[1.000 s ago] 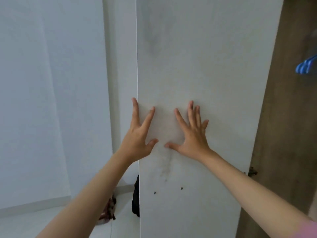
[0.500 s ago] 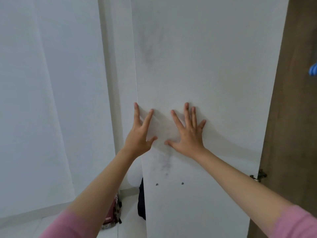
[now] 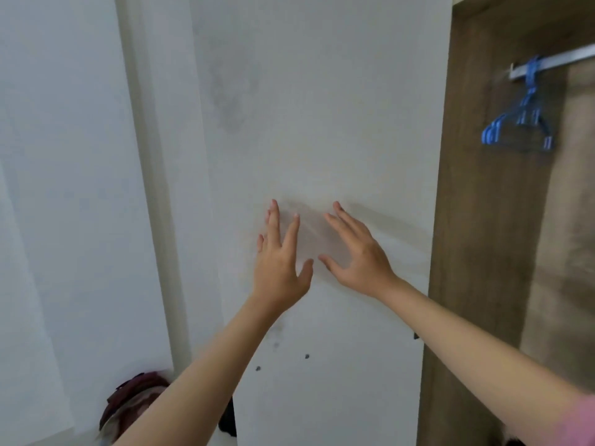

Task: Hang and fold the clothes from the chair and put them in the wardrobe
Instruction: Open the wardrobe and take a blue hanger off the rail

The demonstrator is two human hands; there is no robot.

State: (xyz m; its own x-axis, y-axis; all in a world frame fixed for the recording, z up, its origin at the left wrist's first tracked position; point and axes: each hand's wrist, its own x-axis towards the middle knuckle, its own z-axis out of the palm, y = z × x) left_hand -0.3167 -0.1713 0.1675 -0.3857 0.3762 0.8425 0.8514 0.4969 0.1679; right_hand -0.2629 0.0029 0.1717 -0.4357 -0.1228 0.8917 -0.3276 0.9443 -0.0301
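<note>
Where the white wardrobe door (image 3: 322, 123) fills the middle of the frame from top to bottom, its surface shows grey smudges in the upper part and a few small dark dots low down. To its left, a white wall (image 3: 64, 188) takes the whole left side of the frame, with a pale vertical strip between wall and door. On the right side of the frame the wardrobe (image 3: 483, 252) stands open, its brown wood-grain interior in view. In the upper right, a metal rail (image 3: 553, 64) crosses the interior, and a bunch of blue hangers (image 3: 518, 127) hangs from it with no garment on them. At the lower left of the frame, beside the door's edge, lies a dark red and pale bundle of clothes (image 3: 128, 403), partly hidden by the left forearm; what it rests on cannot be told. Both bare forearms reach up from the bottom of the frame toward the door's middle. The right hand (image 3: 360, 255) is spread wide and empty, fingers angled up and to the left, just at the door's surface. The left hand (image 3: 278, 259) is likewise spread wide and empty, fingers pointing up, near the right hand with thumbs close together. Whether the palms touch the door cannot be told. A pink sleeve (image 3: 576, 423) shows at the lower right corner.
</note>
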